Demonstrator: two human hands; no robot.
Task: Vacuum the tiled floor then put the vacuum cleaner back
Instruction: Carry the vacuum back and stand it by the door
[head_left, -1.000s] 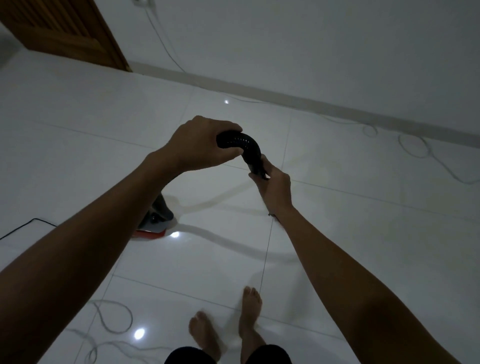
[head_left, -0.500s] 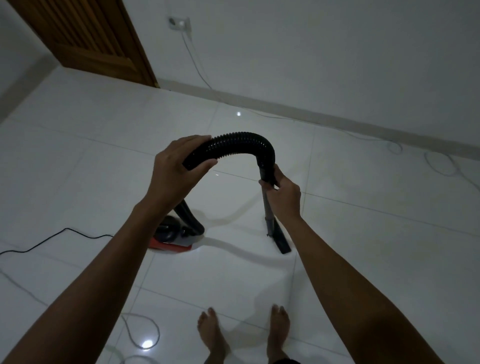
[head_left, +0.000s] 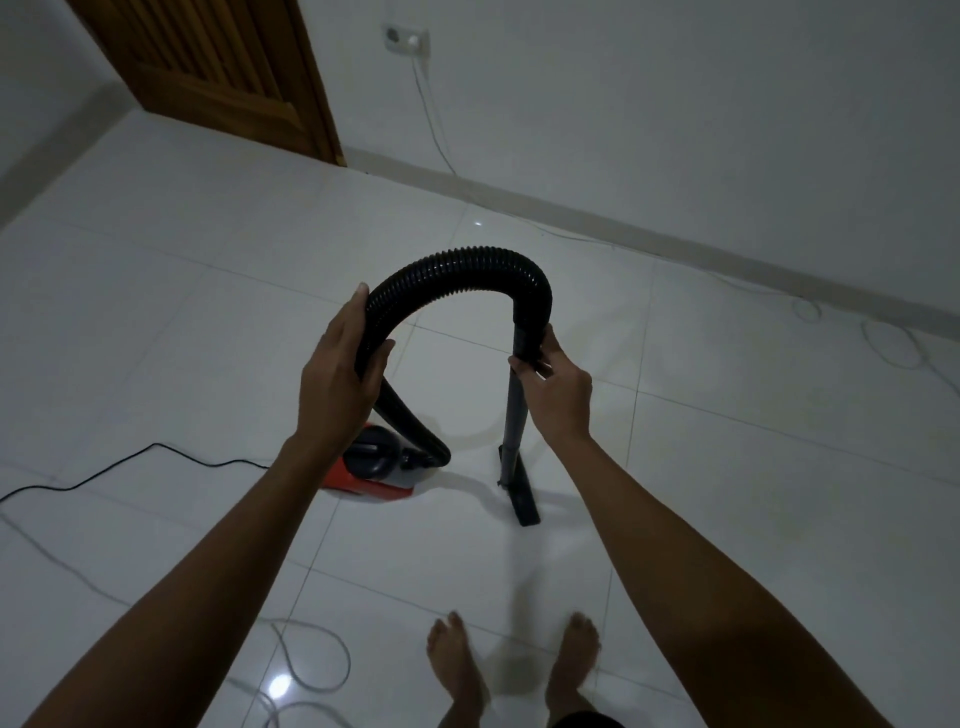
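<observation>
A small red and black vacuum cleaner (head_left: 374, 467) sits on the white tiled floor (head_left: 727, 467) ahead of me. Its black ribbed hose (head_left: 457, 270) arches up from the body and over to a dark grey wand (head_left: 514, 415). The wand stands nearly upright with its flat black nozzle (head_left: 522, 493) on the tiles. My left hand (head_left: 340, 374) grips the hose on the left side of the arch. My right hand (head_left: 558, 389) holds the top of the wand where it joins the hose.
A black power cord (head_left: 130, 465) trails left from the vacuum. White cables (head_left: 883, 343) lie along the wall and near my bare feet (head_left: 511, 665). A wooden door (head_left: 223, 67) and a wall socket (head_left: 408, 39) are at the back.
The view has tilted up and my hands have spread apart. The hose has opened from a tight bend into a wide arch, and the wand and nozzle have come into sight.
</observation>
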